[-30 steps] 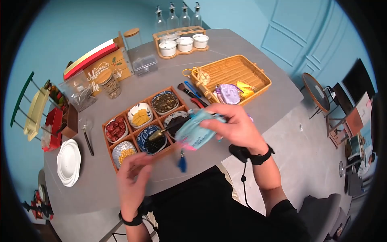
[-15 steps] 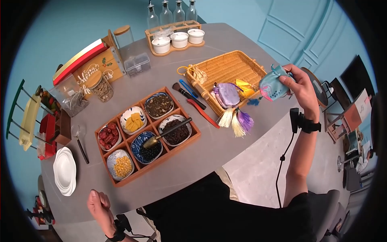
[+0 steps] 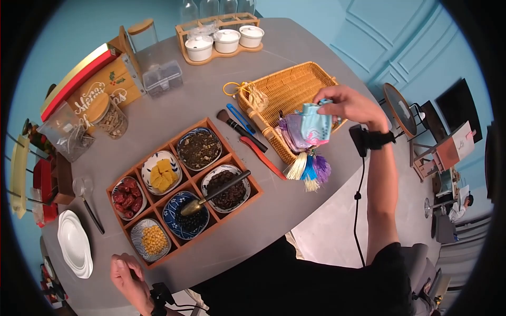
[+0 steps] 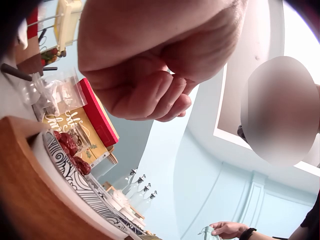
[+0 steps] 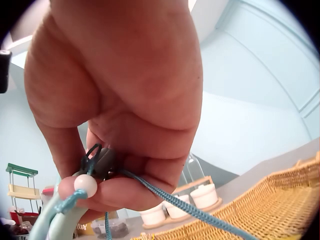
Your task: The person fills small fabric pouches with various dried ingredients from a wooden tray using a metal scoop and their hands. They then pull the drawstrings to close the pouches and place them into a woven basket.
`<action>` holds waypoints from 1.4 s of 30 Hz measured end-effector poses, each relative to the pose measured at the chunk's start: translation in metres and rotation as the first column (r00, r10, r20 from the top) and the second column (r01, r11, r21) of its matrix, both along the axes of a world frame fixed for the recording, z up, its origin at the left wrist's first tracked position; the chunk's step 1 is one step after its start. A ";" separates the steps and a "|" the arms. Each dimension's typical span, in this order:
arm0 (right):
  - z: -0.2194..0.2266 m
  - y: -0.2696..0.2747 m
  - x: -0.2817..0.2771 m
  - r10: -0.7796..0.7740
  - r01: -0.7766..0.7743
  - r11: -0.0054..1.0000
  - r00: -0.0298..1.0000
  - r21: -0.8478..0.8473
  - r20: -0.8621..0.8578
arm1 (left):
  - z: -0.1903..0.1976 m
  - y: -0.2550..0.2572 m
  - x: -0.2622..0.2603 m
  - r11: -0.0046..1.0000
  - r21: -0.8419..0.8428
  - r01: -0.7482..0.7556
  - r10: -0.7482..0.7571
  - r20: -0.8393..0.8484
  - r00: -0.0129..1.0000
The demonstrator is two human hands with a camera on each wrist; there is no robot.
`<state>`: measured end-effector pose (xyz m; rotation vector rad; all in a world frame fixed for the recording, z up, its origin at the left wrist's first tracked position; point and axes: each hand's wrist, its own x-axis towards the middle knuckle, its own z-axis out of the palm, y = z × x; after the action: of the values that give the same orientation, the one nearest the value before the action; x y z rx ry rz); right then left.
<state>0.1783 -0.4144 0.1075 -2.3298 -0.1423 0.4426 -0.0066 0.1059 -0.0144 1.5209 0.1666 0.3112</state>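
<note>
My right hand (image 3: 354,108) pinches the top of a light blue pouch (image 3: 315,126) over the near right part of the wicker basket (image 3: 250,118). In the right wrist view the fingers (image 5: 125,192) grip the pouch's gathered neck, with a white bead (image 5: 85,185) and blue cord (image 5: 192,211) beside them. The purple pouch (image 3: 295,131) lies just left of the blue one, and tassels (image 3: 310,168) hang over the basket's near edge. Holding nothing, my left hand (image 3: 128,280) is at the table's near left edge; its fingers (image 4: 150,97) are curled in towards the palm.
A divided wooden tray (image 3: 190,239) holds several bowls of dried foods and a scoop (image 3: 226,187). Between tray and basket lie a red-handled tool (image 3: 263,158), a brush (image 3: 240,129) and a blue tool (image 3: 241,118). White dishes (image 3: 75,245) stand at the left.
My right hand has carried the blue pouch to the right, then back left over the basket. My left hand has withdrawn from the tray to the near left, its fingers now curled.
</note>
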 end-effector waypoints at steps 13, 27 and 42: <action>-0.061 -0.013 0.018 0.101 0.039 0.924 0.935 -0.380 0.341 | -0.002 0.011 -0.017 0.993 0.113 -0.020 0.025 -0.040 0.999; -0.052 0.014 0.048 0.175 -0.170 0.929 0.984 -0.329 -0.015 | 0.009 -0.033 -0.017 0.956 0.039 0.292 -0.287 -0.107 0.952; -0.034 0.079 0.062 -0.137 0.163 0.986 0.902 -0.029 0.409 | 0.006 -0.062 -0.011 0.789 0.134 0.599 -0.597 -0.064 0.800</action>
<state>0.2405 -0.3358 0.0738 -2.4451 -0.1463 -0.1227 -0.0177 0.0444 -0.0088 1.6393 -0.3377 -0.2094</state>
